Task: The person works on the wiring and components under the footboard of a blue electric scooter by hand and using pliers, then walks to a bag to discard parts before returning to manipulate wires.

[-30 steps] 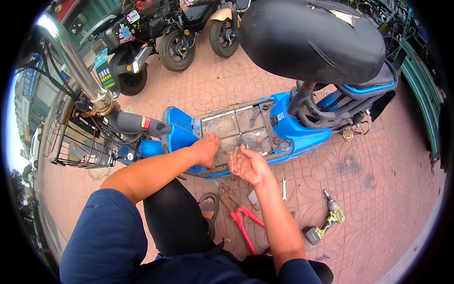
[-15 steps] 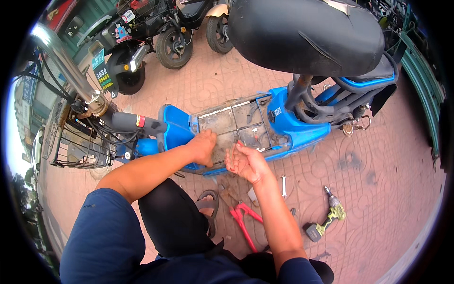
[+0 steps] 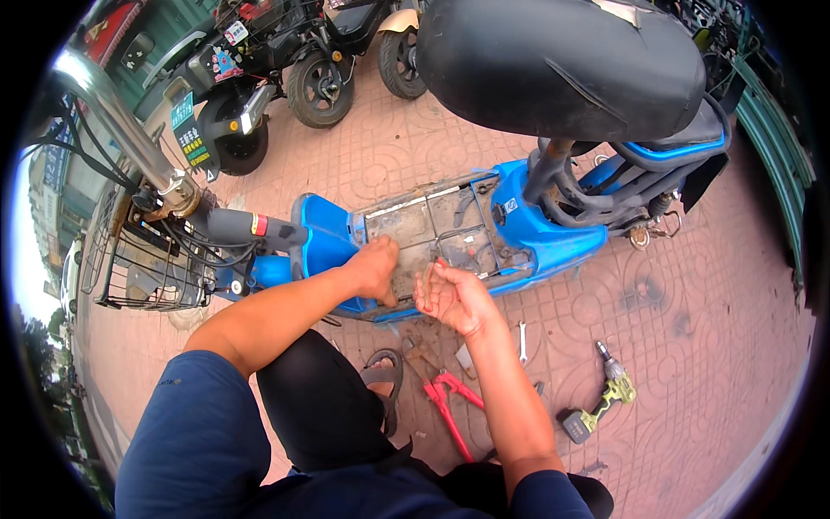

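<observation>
A blue electric scooter [image 3: 542,251] stands across the view with its floorboard compartment [image 3: 399,227] uncovered, showing a dirty tray, frame bars and a cable. Over the compartment's near left part, my left hand [image 3: 375,270] is curled with its back up; its fingertips and whatever they grip are hidden. My right hand [image 3: 454,297] is beside it at the near edge, palm turned up. Its fingers are bent in toward the thumb, and anything pinched there is too small to name.
On the paving near my right forearm lie red-handled bolt cutters [image 3: 448,415], a wrench [image 3: 522,342] and a green-black cordless impact wrench [image 3: 600,398]. The black seat [image 3: 562,69] overhangs the far right. A wire basket [image 3: 151,281] is at left; parked scooters [image 3: 320,86] stand behind.
The whole view has shifted very slightly. Both hands keep nearly the same place and shape at the compartment.
</observation>
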A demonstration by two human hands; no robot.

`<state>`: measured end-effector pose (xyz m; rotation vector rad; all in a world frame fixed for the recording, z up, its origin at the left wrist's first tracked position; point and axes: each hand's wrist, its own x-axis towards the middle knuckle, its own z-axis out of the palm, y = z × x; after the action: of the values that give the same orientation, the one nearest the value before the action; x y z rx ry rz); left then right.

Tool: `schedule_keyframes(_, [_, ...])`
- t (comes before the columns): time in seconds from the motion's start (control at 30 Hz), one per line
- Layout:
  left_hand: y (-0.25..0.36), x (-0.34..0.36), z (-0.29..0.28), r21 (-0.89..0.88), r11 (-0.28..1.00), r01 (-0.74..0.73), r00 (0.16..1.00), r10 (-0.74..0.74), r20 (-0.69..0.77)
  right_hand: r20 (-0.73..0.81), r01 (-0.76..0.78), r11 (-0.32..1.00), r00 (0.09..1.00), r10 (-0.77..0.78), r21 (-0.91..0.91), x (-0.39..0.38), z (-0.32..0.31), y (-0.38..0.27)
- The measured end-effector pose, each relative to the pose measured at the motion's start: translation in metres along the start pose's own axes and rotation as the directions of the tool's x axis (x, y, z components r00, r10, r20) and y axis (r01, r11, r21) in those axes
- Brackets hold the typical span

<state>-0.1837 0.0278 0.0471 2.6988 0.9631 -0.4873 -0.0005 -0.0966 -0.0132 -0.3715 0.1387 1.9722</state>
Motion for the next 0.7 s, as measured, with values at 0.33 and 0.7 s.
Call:
schedule_keyframes(0.33, [0.011,-0.007,-0.005,0.064,0.997,0.045,0.999,-0.047,0.018,0.017,0.0,0.999,1.0,0.001,-0.054,-0.002,-0.001,0.0])
schedule_keyframes(0.7, [0.001,0.005,0.003,-0.058,0.997,0.041,0.999,-0.04,0.017,-0.03,0.008,1.0,1.0,-0.008,-0.013,0.003,0.006,-0.001])
